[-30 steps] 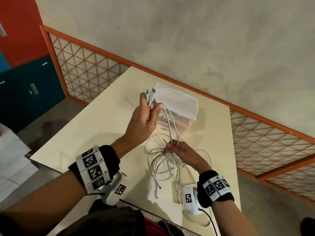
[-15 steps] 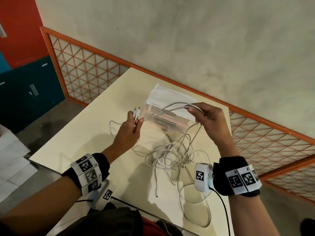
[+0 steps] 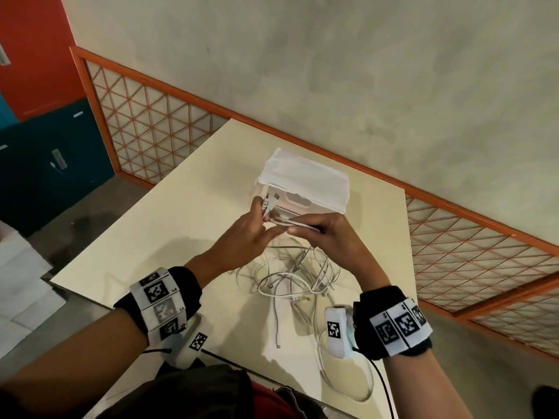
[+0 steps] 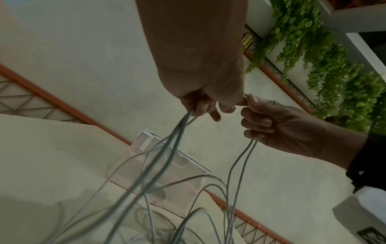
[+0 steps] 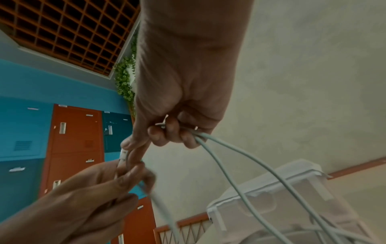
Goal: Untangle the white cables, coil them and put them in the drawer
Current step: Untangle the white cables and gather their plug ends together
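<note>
— What are the hands doing?
— The left hand (image 3: 242, 237) is pinching the plug ends of the white cables (image 3: 290, 279); the right hand (image 3: 329, 234) is gripping doubled strands beside it.
— And the rest?
— Lying tangled on the table (image 3: 157, 237), in front of the drawer box (image 3: 302, 182) near the far edge.

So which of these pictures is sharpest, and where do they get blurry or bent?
Head view: sharpest, though the wall rail bows from the wide lens. Left wrist view: dim, the hanging white cables smeared. Right wrist view: the left hand is blurred; the drawer box is soft.
</note>
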